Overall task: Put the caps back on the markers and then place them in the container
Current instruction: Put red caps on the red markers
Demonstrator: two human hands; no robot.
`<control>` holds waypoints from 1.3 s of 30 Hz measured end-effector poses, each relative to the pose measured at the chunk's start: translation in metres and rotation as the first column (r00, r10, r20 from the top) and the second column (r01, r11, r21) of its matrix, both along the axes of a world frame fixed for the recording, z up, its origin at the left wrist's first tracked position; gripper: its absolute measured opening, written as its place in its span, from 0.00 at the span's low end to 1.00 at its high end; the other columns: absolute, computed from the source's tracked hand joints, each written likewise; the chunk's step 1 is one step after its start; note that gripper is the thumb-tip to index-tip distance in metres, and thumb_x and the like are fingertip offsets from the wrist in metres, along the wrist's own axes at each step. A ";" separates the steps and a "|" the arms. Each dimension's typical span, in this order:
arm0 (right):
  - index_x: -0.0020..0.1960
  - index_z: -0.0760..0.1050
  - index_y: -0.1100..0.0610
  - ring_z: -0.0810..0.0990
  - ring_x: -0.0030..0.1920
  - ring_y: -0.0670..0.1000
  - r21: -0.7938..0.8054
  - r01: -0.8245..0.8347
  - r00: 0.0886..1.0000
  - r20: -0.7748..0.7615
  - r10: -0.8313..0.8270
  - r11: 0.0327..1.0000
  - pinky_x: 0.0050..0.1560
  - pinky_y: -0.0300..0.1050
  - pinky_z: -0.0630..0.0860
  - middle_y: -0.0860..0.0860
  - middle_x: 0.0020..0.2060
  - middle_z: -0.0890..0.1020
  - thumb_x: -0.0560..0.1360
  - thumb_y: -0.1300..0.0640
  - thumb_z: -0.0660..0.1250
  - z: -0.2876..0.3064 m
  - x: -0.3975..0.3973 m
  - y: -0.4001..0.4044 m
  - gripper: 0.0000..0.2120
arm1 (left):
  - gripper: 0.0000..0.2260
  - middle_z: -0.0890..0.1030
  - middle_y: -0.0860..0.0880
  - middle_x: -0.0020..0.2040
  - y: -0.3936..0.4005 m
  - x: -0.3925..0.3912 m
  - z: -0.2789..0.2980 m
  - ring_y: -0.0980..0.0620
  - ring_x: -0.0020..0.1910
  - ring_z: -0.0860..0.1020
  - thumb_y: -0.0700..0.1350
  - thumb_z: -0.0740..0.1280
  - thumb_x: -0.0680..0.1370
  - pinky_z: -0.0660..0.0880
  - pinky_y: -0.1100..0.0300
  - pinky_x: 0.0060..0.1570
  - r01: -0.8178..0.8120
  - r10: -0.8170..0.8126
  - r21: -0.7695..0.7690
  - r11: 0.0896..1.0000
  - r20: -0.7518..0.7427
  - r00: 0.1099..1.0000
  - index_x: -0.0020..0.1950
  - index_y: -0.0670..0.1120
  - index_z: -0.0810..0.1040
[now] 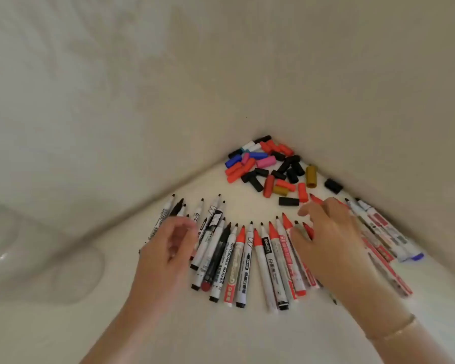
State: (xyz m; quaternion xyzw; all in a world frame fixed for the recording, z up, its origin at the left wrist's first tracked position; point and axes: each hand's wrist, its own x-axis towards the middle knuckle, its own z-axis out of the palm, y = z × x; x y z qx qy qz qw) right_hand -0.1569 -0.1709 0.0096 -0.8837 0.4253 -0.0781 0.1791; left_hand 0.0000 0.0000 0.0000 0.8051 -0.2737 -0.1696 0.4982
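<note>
Here the pale, smooth counter (221, 332) runs into a corner where two plain cream walls meet. Uncapped markers (243, 264) lie on it in a fan, tips pointing toward the corner, barrels touching or just beside one another. They are slim cylinders, mostly white-bodied with printed labels; some have black tips and collars, others red, and one at the far right end shows a blue end. One barrel reads "WHITEBOARD MARKER".

Past the tips, tight in the corner, sits a loose heap of caps (267, 165): short matte plastic tubes in black, red, blue, pink and dull gold, lying at all angles, a few strays nearer the markers.

The left hand (166, 248) hangs over the left part of the fan, fingers loosely curled and blurred; whether they pinch a marker cannot be told. The right hand (329, 237) lies over the red markers on the right, fingers spread and relaxed, grasping nothing plainly. A thin gold bracelet (394, 328) circles that wrist.

At the far left, a clear, rounded container (19, 248) shows faintly.
</note>
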 end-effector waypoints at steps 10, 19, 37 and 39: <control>0.58 0.70 0.53 0.67 0.59 0.53 -0.195 -0.094 0.955 -0.294 0.033 0.976 0.65 0.51 0.62 0.52 0.56 0.69 0.79 0.45 0.52 -0.032 0.021 -0.007 0.15 | 0.03 0.77 0.59 0.48 -0.091 0.025 -0.028 0.64 0.47 0.75 0.50 0.65 0.78 0.71 0.66 0.48 0.300 -0.367 0.225 0.927 0.378 0.850 0.50 0.55 0.77; 0.46 0.71 0.51 0.67 0.58 0.53 -0.116 -0.009 0.958 -0.287 -0.025 0.993 0.64 0.54 0.60 0.51 0.52 0.69 0.77 0.44 0.55 -0.034 0.024 -0.008 0.13 | 0.06 0.75 0.52 0.49 -0.134 0.042 -0.026 0.54 0.47 0.75 0.49 0.64 0.78 0.69 0.60 0.45 0.332 -0.490 0.389 0.859 0.443 0.751 0.51 0.50 0.79; 0.50 0.71 0.61 0.71 0.24 0.51 0.734 -0.250 0.402 0.672 -0.622 0.631 0.23 0.43 0.68 0.55 0.29 0.77 0.80 0.56 0.61 -0.021 0.009 -0.057 0.07 | 0.08 0.79 0.55 0.50 -0.202 0.028 -0.027 0.61 0.40 0.76 0.45 0.68 0.77 0.73 0.63 0.44 0.592 -0.715 0.403 0.698 0.439 0.544 0.55 0.49 0.83; 0.48 0.69 0.59 0.67 0.22 0.48 0.739 -0.283 0.349 0.674 -0.652 0.612 0.20 0.40 0.61 0.54 0.29 0.75 0.80 0.58 0.59 -0.020 0.007 -0.061 0.04 | 0.10 0.78 0.55 0.49 -0.204 0.025 -0.028 0.58 0.46 0.75 0.47 0.68 0.76 0.73 0.59 0.50 0.570 -0.728 0.458 0.682 0.497 0.472 0.56 0.51 0.82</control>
